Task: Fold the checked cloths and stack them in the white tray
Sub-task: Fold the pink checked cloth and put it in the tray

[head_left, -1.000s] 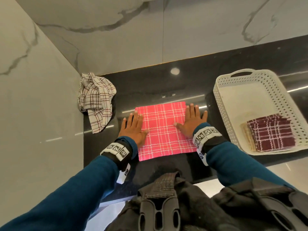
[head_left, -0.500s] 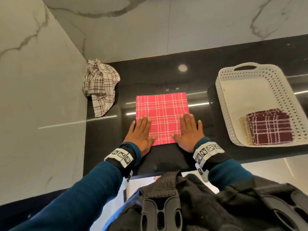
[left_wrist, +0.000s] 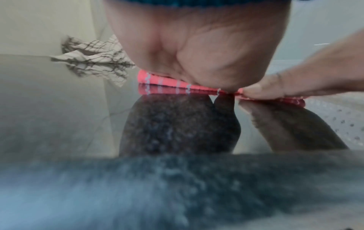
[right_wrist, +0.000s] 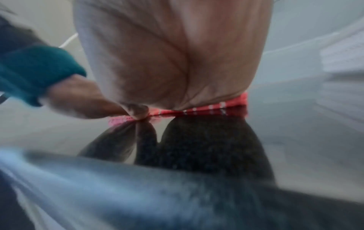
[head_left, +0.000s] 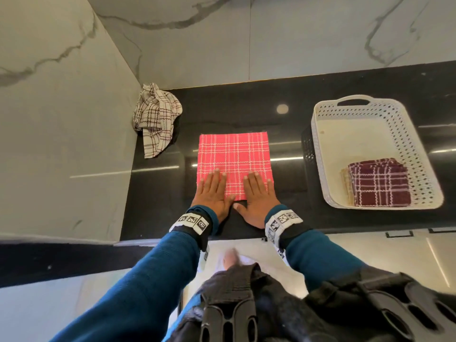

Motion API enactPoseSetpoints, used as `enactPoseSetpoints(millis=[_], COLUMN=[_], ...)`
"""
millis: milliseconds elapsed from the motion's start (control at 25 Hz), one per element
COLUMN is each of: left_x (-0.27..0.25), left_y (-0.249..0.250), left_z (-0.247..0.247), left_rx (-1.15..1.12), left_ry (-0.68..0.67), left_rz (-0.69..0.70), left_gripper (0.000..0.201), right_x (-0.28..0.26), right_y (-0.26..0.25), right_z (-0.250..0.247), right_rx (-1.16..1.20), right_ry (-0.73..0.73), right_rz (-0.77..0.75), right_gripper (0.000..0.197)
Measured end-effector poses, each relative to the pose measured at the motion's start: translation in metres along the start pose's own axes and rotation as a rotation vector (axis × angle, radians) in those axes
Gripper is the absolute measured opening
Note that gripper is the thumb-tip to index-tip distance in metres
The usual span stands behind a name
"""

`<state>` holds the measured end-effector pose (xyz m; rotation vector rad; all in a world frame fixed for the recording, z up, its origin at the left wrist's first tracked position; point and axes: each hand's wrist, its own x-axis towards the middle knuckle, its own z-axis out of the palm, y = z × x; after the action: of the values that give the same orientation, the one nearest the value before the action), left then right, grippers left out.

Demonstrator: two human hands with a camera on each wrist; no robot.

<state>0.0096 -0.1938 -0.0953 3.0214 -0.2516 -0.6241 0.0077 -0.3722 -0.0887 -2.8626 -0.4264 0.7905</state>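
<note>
- In the white tray (head_left: pixel 318 154), at its near right corner, a folded dark red checked cloth (head_left: pixel 380 185) lies on top of what looks like a paler folded cloth (head_left: pixel 345 183) whose edge peeks out on the left. So a small stack is already in place.
- The pink checked cloth (head_left: pixel 234 161) lies flat on the black table (head_left: pixel 291 134) in front of the person, between the corner and the tray. It appears folded to a neat rectangle; the wrist views show a doubled edge at its near side.
- The left hand (head_left: pixel 213 193) and the right hand (head_left: pixel 257 196) lie flat on the cloth's near edge, side by side, fingers straight and together, pressing it down and holding nothing. Their thumbs nearly meet just off the near edge.
- My judgement: this cloth is partway through folding, likely needing another fold before it matches the stack's size, and then a carry to the tray.
- A white cloth with dark checks (head_left: pixel 155 119) sits crumpled in the far left corner against the marble wall (head_left: pixel 61 119). It is not yet folded, so it is still to do.
- The tray stands well apart to the right, with much of its floor bare beyond the stack.
- Nothing lies on the table between the pink cloth and the tray; the tray's raised perforated wall is the only thing to lift over.
</note>
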Motion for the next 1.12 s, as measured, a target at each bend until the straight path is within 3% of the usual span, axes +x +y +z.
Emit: enactPoseSetpoints(millis=[200,440,600,720,880,1000,1120], left_x=[-0.020,-0.051,-0.068,-0.080,-0.096,-0.100,-0.078], left_y=[-0.011,-0.004,0.001,-0.005,-0.020,-0.028,-0.031], left_z=[0.006,0.008,0.014,0.011,-0.004,-0.017,-0.032], left_rx=[-0.075,-0.223,-0.291,-0.351,-0.463,-0.755,-0.762], left_ry=[0.057,0.248,0.404,0.383,0.323,0.330,0.324], left_rz=[-0.015,-0.003,0.017,0.038,0.075,-0.093,-0.201], left_gripper=[0.081,0.063,0.046,0.030,0.005,0.018,0.033], right_x=[-0.018,-0.044,-0.063,-0.075,-0.090,-0.099,-0.082], right_y=[0.030,0.037,0.037,0.046,0.059,0.059,0.051], right_z=[0.001,0.004,0.009,0.018,0.007,-0.023,-0.048], right_rx=[-0.036,0.042,0.032,-0.006,0.306,0.656,0.761], right_ry=[0.031,0.137,0.246,0.306,0.368,0.396,0.403], right_rz=[0.011,-0.021,-0.042,-0.083,-0.091,-0.088,-0.031], right_gripper=[0.093,0.091,0.070,0.050,0.021,0.011,0.009])
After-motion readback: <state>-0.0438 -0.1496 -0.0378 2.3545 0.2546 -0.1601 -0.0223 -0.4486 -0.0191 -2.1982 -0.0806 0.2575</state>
